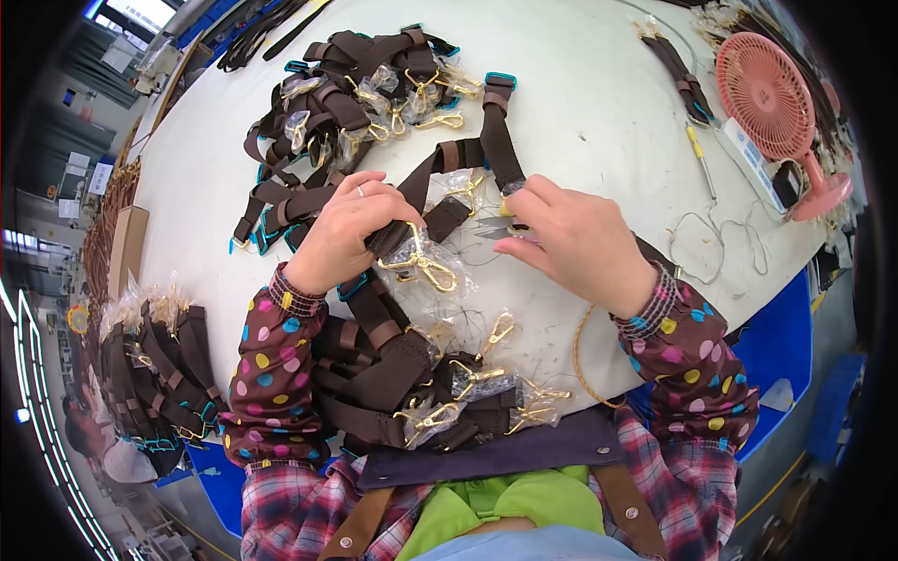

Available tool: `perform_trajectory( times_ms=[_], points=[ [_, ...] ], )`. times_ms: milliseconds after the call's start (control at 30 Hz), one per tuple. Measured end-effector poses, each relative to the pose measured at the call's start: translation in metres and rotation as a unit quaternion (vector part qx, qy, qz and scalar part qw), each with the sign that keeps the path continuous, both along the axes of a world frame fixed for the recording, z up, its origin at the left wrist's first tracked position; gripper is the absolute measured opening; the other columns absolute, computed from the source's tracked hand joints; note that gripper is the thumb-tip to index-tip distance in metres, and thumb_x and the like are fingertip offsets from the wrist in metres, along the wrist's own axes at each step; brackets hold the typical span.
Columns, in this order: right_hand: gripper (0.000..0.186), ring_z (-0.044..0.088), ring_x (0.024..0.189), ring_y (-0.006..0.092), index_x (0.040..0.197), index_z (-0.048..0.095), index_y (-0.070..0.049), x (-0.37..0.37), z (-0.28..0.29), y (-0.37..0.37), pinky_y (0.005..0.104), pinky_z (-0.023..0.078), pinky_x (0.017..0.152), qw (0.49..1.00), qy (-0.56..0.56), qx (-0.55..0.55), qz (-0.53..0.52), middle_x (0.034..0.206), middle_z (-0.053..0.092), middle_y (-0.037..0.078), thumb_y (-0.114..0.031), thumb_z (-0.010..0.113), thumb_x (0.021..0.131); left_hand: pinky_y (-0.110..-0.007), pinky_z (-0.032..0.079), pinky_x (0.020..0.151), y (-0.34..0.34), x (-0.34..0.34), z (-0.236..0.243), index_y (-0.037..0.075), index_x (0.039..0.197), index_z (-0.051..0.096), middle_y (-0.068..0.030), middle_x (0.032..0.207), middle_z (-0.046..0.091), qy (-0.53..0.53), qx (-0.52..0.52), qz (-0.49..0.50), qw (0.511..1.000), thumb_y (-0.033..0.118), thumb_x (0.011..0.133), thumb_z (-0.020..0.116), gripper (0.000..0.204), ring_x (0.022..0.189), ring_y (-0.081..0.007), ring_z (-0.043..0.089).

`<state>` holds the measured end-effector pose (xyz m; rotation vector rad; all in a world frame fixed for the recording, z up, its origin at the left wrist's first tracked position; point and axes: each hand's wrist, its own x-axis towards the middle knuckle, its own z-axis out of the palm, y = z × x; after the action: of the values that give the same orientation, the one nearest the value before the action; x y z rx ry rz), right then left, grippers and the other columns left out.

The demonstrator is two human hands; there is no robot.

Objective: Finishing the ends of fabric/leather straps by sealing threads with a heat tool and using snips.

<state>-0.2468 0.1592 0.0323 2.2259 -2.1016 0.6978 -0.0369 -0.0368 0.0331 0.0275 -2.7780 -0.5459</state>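
Note:
My left hand (360,224) is closed on a dark brown webbing strap (420,178), near a gold snap hook (426,265) in clear plastic wrap. In my right hand (575,238) are small thread snips (496,227), their blades pointing left toward the strap. The strap's upper part bends at a buckle covered in blue (500,80) and comes down to my right fingertips. Whether those fingers also pinch the strap end is hard to see. Close to my body lies a heap of similar straps (374,379) with several gold hooks.
Another strap pile (346,103) lies at the far left of the white table (599,47). Bundled straps (154,374) hang at the left edge. At right are a pink fan (765,93), a white power strip (751,166), a yellow-handled tool (700,154) and an orange cord (580,360).

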Motion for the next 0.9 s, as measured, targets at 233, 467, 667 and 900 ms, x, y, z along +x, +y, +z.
perform_trajectory(
  times_ms=[233, 467, 667, 900],
  points=[
    [0.031, 0.062, 0.073, 0.0208, 0.087, 0.053, -0.007, 0.016, -0.007, -0.019, 0.0328, 0.050, 0.056, 0.997, 0.053, -0.058, 0.023, 0.084, 0.054, 0.004, -0.029, 0.074, 0.078, -0.043, 0.037, 0.105, 0.001, 0.004, 0.002, 0.013, 0.094, 0.066, 0.0025, 0.091, 0.067, -0.004, 0.010, 0.001, 1.000, 0.007, 0.077, 0.072, 0.020, 0.094, -0.0181, 0.062],
    [0.031, 0.063, 0.069, 0.0256, 0.091, 0.055, -0.007, -0.001, 0.001, -0.024, 0.0363, 0.049, 0.057, 0.998, -0.026, -0.049, -0.022, 0.084, 0.055, 0.006, -0.029, 0.073, 0.081, -0.043, 0.037, 0.105, 0.000, 0.005, 0.000, 0.014, 0.095, 0.066, 0.0028, 0.093, 0.067, 0.002, 0.006, -0.002, 1.000, 0.008, 0.074, 0.074, 0.024, 0.095, -0.0178, 0.062],
    [0.031, 0.062, 0.069, 0.0272, 0.094, 0.058, -0.006, 0.004, 0.003, -0.030, 0.0375, 0.048, 0.058, 0.999, -0.031, -0.007, -0.021, 0.088, 0.058, 0.006, -0.030, 0.072, 0.082, -0.043, 0.037, 0.105, 0.001, 0.004, 0.000, 0.014, 0.095, 0.066, 0.0032, 0.094, 0.067, 0.005, 0.013, -0.007, 1.000, 0.008, 0.073, 0.075, 0.025, 0.095, -0.0177, 0.062],
    [0.028, 0.065, 0.071, 0.0302, 0.089, 0.059, -0.004, 0.009, -0.004, -0.049, 0.0402, 0.050, 0.059, 1.000, -0.003, 0.013, -0.023, 0.086, 0.060, 0.009, -0.028, 0.071, 0.083, -0.043, 0.037, 0.105, 0.001, 0.007, 0.001, 0.014, 0.096, 0.066, 0.0036, 0.095, 0.068, 0.006, 0.004, -0.005, 1.000, 0.007, 0.073, 0.075, 0.026, 0.096, -0.0175, 0.062]
  ],
)
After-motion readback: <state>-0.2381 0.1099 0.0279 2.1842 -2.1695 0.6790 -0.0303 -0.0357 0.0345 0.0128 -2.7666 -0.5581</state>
